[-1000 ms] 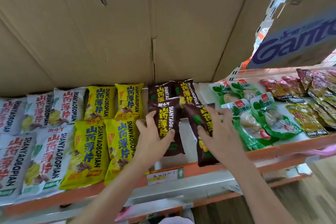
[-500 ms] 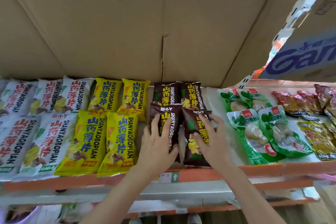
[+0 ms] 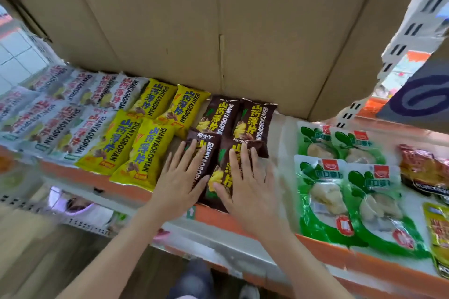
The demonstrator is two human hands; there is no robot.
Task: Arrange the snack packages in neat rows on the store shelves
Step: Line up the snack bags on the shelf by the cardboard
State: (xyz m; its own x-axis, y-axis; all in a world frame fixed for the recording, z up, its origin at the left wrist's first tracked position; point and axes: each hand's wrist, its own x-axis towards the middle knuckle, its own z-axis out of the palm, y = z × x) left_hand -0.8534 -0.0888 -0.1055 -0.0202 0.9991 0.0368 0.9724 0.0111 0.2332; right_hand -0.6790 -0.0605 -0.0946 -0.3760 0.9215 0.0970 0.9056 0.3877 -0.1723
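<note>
While lying flat at the front of the orange-edged store shelf (image 3: 315,247), two dark brown foil snack packets with yellow lettering sit side by side: front-left brown packet (image 3: 204,153), front-right brown packet (image 3: 224,177). Long axes running front to back, lower ends at the shelf lip, upper ends overlapping the two rear brown packets (image 3: 239,119) just behind. Directly under the hands, not off to either side. Left hand (image 3: 179,177) spread flat, fingers straight, fingertips (image 3: 193,145) pressing on the left packet, palm partly off its left edge; nothing pinched or gripped. Right hand (image 3: 250,182) likewise flat and straight-fingered, laid over the right packet, covering most of its right half; pressing, not grasping. Each hand nearest its own packet, so likely a smoothing and squaring step, nudging the pair along their long axis to line up with the rear row. Front-right packet appears to poke slightly past the shelf lip, so a small push back seems called for.

Just left, a block of yellow snack packets (image 3: 136,150) in two rows, then white snack packets (image 3: 73,116) further left, blurred. Right of the brown pair, a bare strip of shelf, then green-and-clear vacuum packs (image 3: 340,192), with red packs (image 3: 422,167) beyond. Behind everything, a large brown cardboard sheet (image 3: 218,26).
</note>
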